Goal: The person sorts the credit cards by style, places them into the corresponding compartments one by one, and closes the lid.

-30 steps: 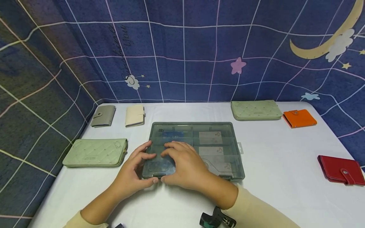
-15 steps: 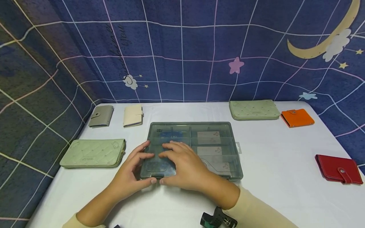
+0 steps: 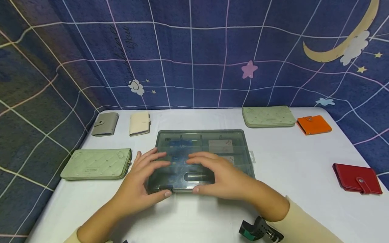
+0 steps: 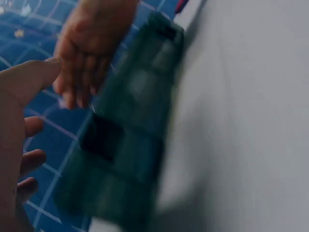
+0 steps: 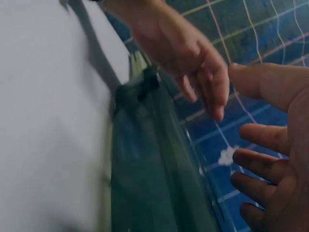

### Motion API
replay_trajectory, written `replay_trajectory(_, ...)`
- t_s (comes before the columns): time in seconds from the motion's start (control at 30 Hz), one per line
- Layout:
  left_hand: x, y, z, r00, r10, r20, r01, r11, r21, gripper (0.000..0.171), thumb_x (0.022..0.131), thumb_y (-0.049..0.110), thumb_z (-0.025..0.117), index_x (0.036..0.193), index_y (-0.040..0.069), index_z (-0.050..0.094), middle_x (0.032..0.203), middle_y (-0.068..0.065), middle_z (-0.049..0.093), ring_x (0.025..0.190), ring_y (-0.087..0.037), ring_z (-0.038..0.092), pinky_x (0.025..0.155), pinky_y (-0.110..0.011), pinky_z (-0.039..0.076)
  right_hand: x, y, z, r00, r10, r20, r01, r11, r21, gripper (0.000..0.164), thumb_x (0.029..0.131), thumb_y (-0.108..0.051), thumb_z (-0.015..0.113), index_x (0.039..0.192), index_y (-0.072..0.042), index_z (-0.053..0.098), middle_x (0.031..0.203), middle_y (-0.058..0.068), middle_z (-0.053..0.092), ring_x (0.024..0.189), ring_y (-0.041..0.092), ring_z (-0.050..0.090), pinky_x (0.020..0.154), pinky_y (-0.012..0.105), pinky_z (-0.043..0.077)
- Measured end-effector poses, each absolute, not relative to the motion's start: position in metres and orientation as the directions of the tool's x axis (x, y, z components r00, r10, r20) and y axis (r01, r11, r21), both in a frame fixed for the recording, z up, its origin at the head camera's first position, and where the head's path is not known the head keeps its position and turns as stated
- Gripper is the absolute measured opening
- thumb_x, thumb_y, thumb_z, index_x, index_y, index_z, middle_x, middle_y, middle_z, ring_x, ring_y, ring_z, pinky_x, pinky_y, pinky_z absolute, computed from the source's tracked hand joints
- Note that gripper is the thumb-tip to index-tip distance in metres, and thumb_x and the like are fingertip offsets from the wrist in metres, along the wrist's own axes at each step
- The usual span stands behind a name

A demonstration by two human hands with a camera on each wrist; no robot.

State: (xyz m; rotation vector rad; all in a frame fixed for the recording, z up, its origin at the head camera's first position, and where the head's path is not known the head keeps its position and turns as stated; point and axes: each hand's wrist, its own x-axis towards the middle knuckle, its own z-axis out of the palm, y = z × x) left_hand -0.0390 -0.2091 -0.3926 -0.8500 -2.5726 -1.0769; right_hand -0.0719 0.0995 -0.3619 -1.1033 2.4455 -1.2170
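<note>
A translucent dark green plastic compartment box (image 3: 176,173) lies closed on the table, with a latch (image 3: 165,187) on its front edge. Through its lid show a white card (image 3: 220,145) and a blue card (image 3: 181,144). Over the box's left front part is my left hand (image 3: 136,189), fingers spread and holding nothing. My right hand (image 3: 223,177) hovers above the right half, its fingers extended and loosely bent. Both wrist views, though blurred, show the hands apart from the box (image 4: 130,125), thumb and fingers around no object.
Left on the white table are a green quilted wallet (image 3: 95,163), a grey wallet (image 3: 105,124) and a cream wallet (image 3: 139,124). To the right lie another green wallet (image 3: 268,116), an orange one (image 3: 314,125) and a red one (image 3: 357,178). A patterned blue curtain (image 3: 194,54) stands behind.
My right hand has lifted off the box and moved to the right, away from the left hand. The left hand's fingers have spread wider. The view has shifted slightly right.
</note>
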Motion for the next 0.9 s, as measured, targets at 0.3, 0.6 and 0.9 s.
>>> replay_trajectory(0.3,-0.044,-0.159,-0.378,-0.724,0.603,0.333,0.671,0.507,0.541,0.056,0.090,0.049,0.083,0.138,0.023,0.067,0.153,0.002,0.056,0.151,-0.033,0.043,0.125,-0.071,0.018,-0.064,0.160,-0.377,-0.727,-0.644,0.237,-0.594,0.417,-0.688,0.061,0.088,-0.027,0.088,0.144,-0.018,0.066,0.157,0.004,0.055,0.153,0.037,0.039,0.125,0.071,0.015)
replay_trajectory(0.6,-0.054,-0.108,-0.382,-0.641,0.720,0.265,0.726,0.457,0.514,0.050,0.092,0.044,0.082,0.136,0.023,0.070,0.153,-0.002,0.057,0.153,-0.029,0.041,0.125,-0.072,0.015,-0.058,0.196,-0.403,-0.733,-0.602,0.316,-0.638,0.450,-0.624,0.066,0.080,-0.023,0.093,0.140,-0.021,0.068,0.162,0.010,0.049,0.155,0.048,0.030,0.125,0.072,0.009)
replay_trajectory(0.9,-0.063,-0.077,-0.380,-0.619,0.762,0.190,0.736,0.477,0.481,0.048,0.094,0.043,0.081,0.137,0.026,0.070,0.158,0.000,0.052,0.155,-0.027,0.037,0.125,-0.072,0.012,-0.053,0.205,-0.418,-0.806,-0.546,0.229,-0.551,0.550,-0.628,0.087,0.079,-0.025,0.094,0.156,-0.029,0.053,0.179,0.006,0.011,0.162,0.046,-0.002,0.112,0.087,0.018)
